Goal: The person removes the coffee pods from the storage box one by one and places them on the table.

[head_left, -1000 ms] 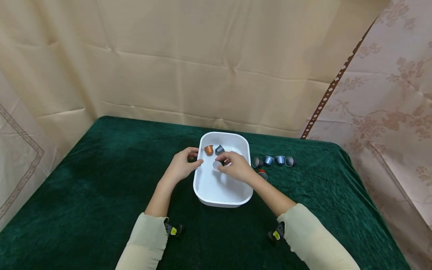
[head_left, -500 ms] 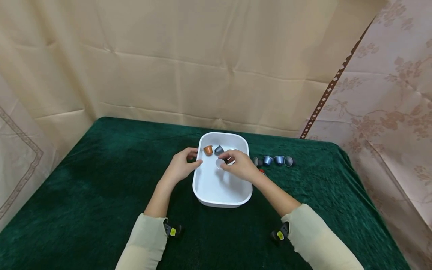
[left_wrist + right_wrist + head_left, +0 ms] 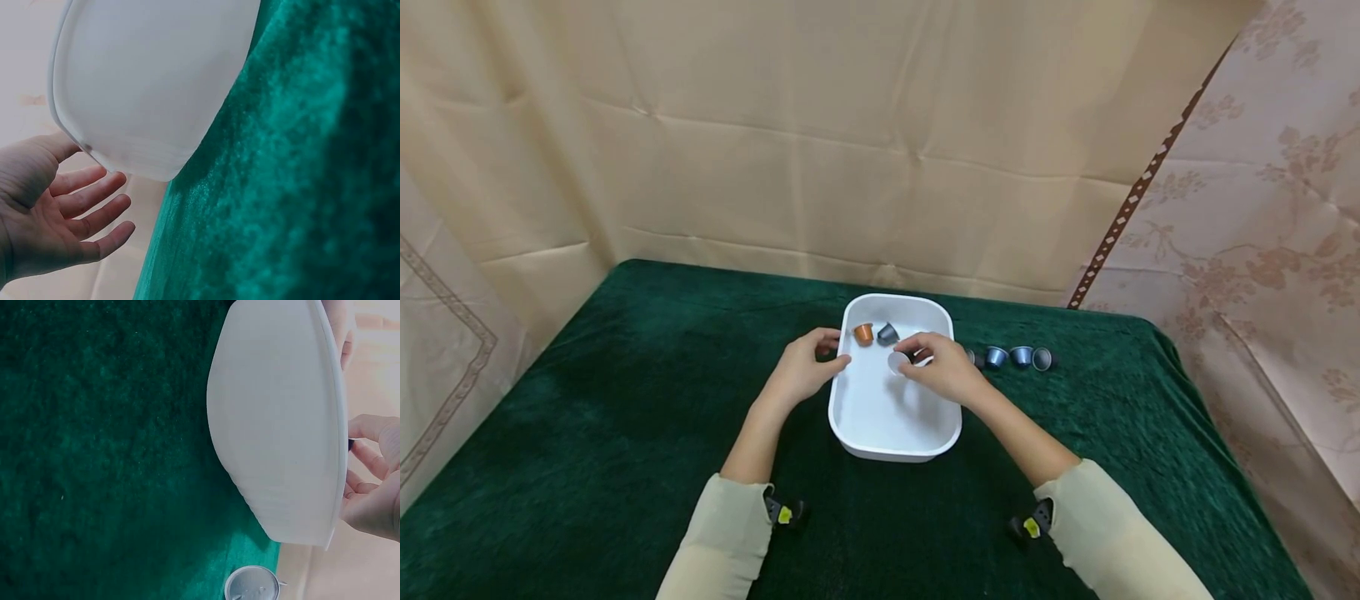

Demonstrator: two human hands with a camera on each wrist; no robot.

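Observation:
My right hand (image 3: 942,365) pinches a coffee capsule (image 3: 897,363) between thumb and fingers, its pale round lid turned toward the head camera. The hand is over the right side of a white plastic tray (image 3: 895,454). Two more capsules lie inside near the far end: an orange one (image 3: 863,334) and a dark grey one (image 3: 887,334). Along the tray's left rim rests my left hand (image 3: 802,367), thumb over the edge and fingers loose outside it. In the left wrist view those fingers (image 3: 103,215) are spread and relaxed. The tray wall mostly hides the right fingertips in the right wrist view.
Several capsules stand right of the tray on the green cloth (image 3: 1075,467), among them two blue ones, (image 3: 996,357) and a neighbour (image 3: 1022,356), and one showing its lid (image 3: 1042,359). A beige curtain (image 3: 850,167) hangs behind the table.
My right hand has shifted a little to the right with the capsule in its fingers, now covering the red capsule beside the tray. The left hand and tray stay put.

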